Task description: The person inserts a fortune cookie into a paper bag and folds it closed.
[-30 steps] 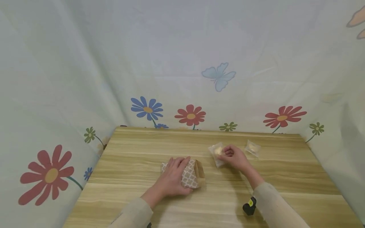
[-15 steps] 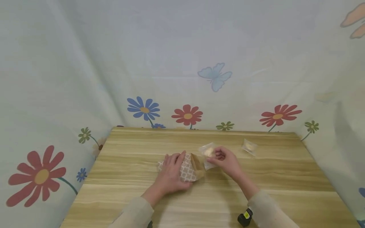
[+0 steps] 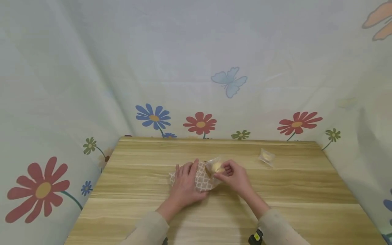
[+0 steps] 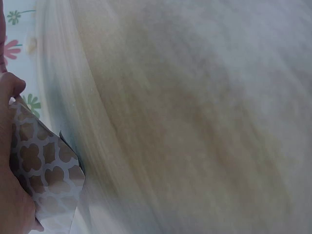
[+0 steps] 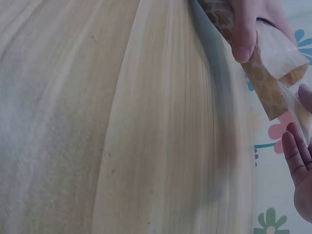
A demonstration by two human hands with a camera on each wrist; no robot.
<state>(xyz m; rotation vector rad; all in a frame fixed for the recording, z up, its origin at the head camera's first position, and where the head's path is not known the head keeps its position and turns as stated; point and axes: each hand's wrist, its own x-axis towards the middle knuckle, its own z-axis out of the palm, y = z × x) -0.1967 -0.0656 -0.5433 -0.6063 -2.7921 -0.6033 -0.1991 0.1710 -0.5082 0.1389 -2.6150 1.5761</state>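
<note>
A small paper bag [image 3: 203,180] with a white lattice print lies on its side, mouth facing right. My left hand [image 3: 184,185] grips it, fingers over the top and thumb at the near side. My right hand [image 3: 238,177] pinches a clear packet [image 3: 216,167] with a pale yellow piece inside; its left edge is at the bag's mouth, and how far it reaches inside is hard to tell. The left wrist view shows the printed side of the bag [image 4: 46,168] under the hand. In the right wrist view, the packet [image 5: 303,119] meets the bag's brown opening.
A second clear packet [image 3: 266,157] with a yellowish piece lies farther back on the right of the wood-grain table [image 3: 147,156]. A flower-printed curtain [image 3: 171,68] hangs behind and at both sides. A black device [image 3: 256,237] sits by the right sleeve.
My right hand has carried the packet left from the table to the bag's mouth. My left hand keeps its grip, and the bag has shifted slightly away from me.
</note>
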